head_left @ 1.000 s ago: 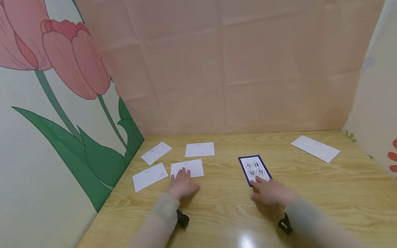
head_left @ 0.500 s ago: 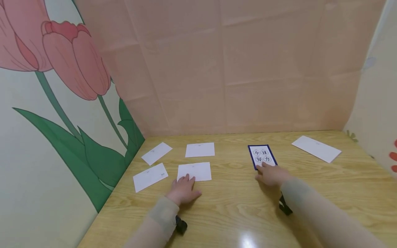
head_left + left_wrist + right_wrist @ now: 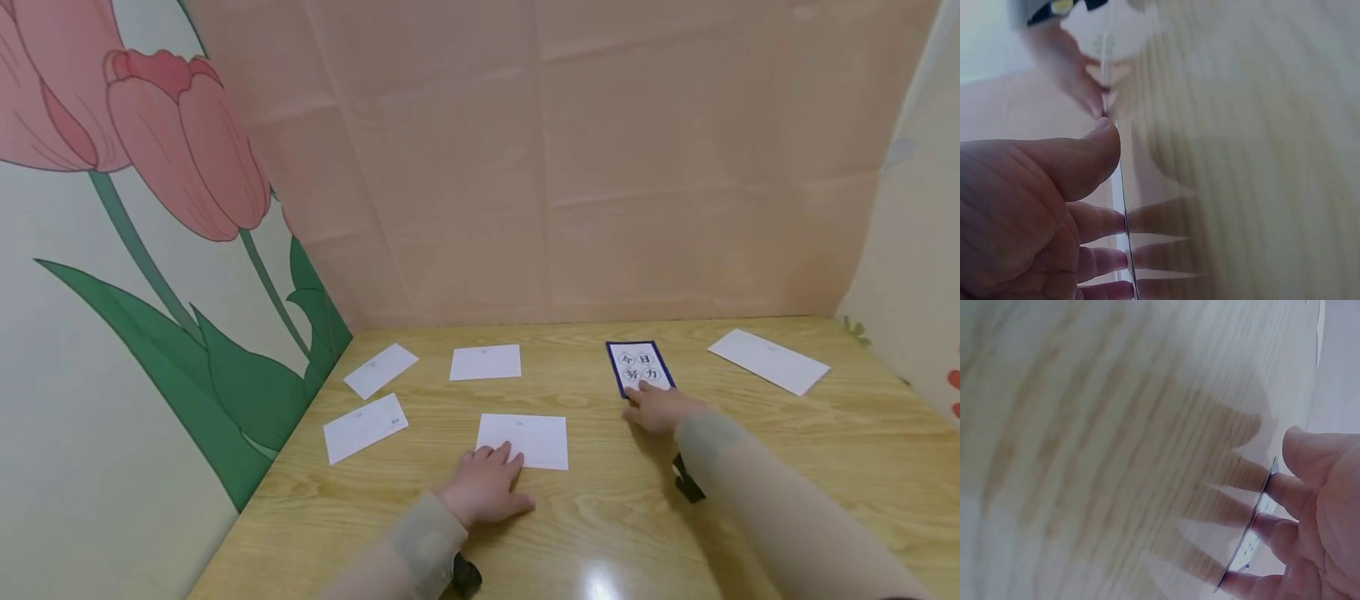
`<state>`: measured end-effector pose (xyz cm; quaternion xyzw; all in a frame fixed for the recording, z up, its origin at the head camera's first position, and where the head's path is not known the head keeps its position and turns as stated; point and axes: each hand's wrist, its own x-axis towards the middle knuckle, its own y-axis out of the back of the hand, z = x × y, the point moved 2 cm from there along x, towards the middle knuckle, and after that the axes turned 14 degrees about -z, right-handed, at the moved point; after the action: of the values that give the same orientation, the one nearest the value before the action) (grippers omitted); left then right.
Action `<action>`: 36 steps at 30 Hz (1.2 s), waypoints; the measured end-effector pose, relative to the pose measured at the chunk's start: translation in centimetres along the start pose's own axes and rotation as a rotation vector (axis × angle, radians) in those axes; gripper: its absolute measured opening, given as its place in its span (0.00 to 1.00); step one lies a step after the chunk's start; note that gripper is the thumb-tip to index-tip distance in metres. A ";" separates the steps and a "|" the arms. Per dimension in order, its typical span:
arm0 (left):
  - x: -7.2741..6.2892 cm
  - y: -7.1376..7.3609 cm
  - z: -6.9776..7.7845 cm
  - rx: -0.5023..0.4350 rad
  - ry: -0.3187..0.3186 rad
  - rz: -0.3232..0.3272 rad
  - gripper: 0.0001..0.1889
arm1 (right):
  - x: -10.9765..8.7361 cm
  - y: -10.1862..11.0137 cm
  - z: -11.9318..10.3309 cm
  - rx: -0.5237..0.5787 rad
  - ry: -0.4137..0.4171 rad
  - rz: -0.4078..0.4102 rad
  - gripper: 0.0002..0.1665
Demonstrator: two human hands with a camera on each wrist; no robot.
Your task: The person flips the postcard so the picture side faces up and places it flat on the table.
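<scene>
In the head view my left hand (image 3: 487,483) lies palm down, its extended fingertips resting on the near left part of a white card (image 3: 540,437) at the table's middle. The left wrist view has those fingers (image 3: 1100,222) reaching down to the thin card, thumb lifted to the side. Farther back on the right, my right hand (image 3: 662,408) touches the near edge of a blue-bordered card (image 3: 639,358) printed with several circled Chinese characters. From the right wrist, straight fingers (image 3: 1288,495) press on this card's edge, and the thumb stays off it.
Several more white cards lie flat: one at the back (image 3: 485,362), one at far left (image 3: 380,371), another at near left (image 3: 366,427), and one at right (image 3: 769,360). A pink cloth (image 3: 540,167) hangs behind the wooden table (image 3: 585,517); a tulip-painted wall (image 3: 150,350) borders the left.
My left hand has slid the white card right and toward me. My right hand has pushed the blue-bordered card farther back and slightly right. The other cards stay put.
</scene>
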<state>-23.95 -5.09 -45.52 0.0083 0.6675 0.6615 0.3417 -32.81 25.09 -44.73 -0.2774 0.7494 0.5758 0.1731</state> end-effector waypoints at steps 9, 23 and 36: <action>-0.1 -0.4 2.5 0.047 -0.065 0.003 0.38 | 0.3 0.5 0.7 0.019 -0.021 -0.003 0.38; -0.7 -0.8 4.4 0.061 -0.153 0.027 0.38 | 2.1 1.5 1.7 -0.028 -0.016 0.020 0.37; -1.0 -0.9 5.0 0.070 -0.156 0.047 0.38 | 2.0 1.6 0.5 -0.079 0.154 0.235 0.24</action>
<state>-20.49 -1.27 -45.37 0.0873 0.6611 0.6430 0.3767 -35.36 25.45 -44.81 -0.2377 0.7645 0.5981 0.0358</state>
